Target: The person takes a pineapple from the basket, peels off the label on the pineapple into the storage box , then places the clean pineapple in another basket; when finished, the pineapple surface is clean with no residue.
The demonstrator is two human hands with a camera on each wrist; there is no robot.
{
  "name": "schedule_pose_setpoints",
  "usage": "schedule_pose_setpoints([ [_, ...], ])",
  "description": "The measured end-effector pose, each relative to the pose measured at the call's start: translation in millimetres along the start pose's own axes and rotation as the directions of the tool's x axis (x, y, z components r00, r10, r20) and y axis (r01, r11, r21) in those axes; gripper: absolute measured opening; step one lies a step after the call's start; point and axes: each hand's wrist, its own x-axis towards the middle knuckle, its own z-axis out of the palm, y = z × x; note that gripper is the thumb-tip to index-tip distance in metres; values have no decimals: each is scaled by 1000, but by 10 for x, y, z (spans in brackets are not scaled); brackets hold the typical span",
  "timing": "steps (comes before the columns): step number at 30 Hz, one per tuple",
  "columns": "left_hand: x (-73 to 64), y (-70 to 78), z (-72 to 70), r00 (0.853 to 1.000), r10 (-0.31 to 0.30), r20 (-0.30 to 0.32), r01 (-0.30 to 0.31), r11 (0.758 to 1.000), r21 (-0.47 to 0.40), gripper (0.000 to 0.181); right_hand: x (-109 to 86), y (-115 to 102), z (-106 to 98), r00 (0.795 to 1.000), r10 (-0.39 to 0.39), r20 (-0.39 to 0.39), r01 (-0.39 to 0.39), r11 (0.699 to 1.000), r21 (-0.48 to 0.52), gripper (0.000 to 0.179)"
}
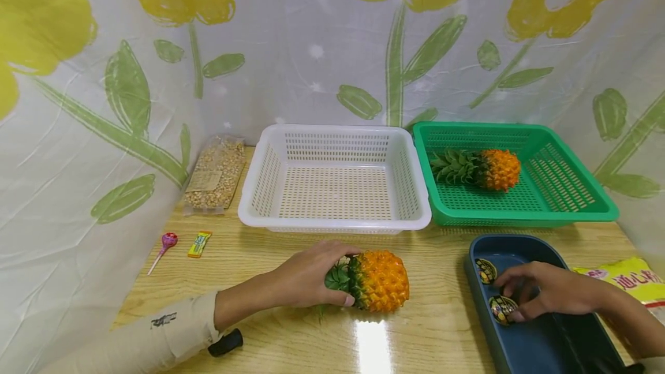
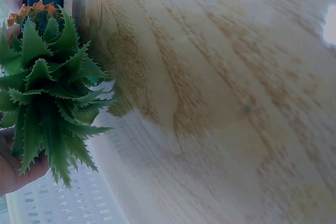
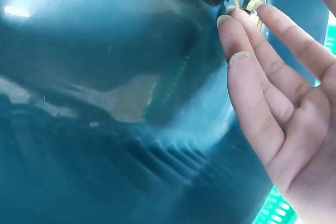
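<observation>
My left hand (image 1: 324, 276) grips a small orange pineapple (image 1: 383, 281) around its leafy green crown, low over the table in front of the white basket. Its spiky leaves (image 2: 44, 98) fill the left side of the left wrist view. Inside the dark blue tray (image 1: 540, 356), my right hand (image 1: 553, 290) bends its thumb and fingers about the nearer round black-and-gold piece (image 1: 503, 309). That piece is tilted at the fingertips (image 3: 226, 22) in the right wrist view. A similar round piece (image 1: 485, 270) lies just beyond, by the tray's side wall.
A white basket (image 1: 335, 225) stands at the back. Beside it, a green basket (image 1: 525, 215) holds another pineapple (image 1: 500, 170). Leftward are a bag of grains (image 1: 215, 175), a lollipop (image 1: 168, 240) and a yellow wrapped sweet (image 1: 200, 244). A yellow packet (image 1: 631, 279) lies beyond the right forearm.
</observation>
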Motion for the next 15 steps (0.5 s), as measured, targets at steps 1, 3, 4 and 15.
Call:
schedule_pose_setpoints([
  [1, -3, -2, -1, 1000, -2, 0, 2, 1000, -3, 82, -3, -2, -6, 1000, -9, 0, 9, 1000, 4, 39],
  [3, -9, -6, 1, 1000, -6, 0, 6, 1000, -5, 82, -9, -12, -19, 1000, -28, -1, 28, 1000, 3, 40],
  [4, -11, -7, 2, 1000, -8, 0, 8, 1000, -5, 82, -11, -19, -25, 999, -37, -4, 37, 999, 1, 40],
  [15, -8, -4, -3, 1000, -7, 6, 7, 1000, -13, 80, 49, -330, 4, 978, -54, -203, 27, 990, -136, 37],
])
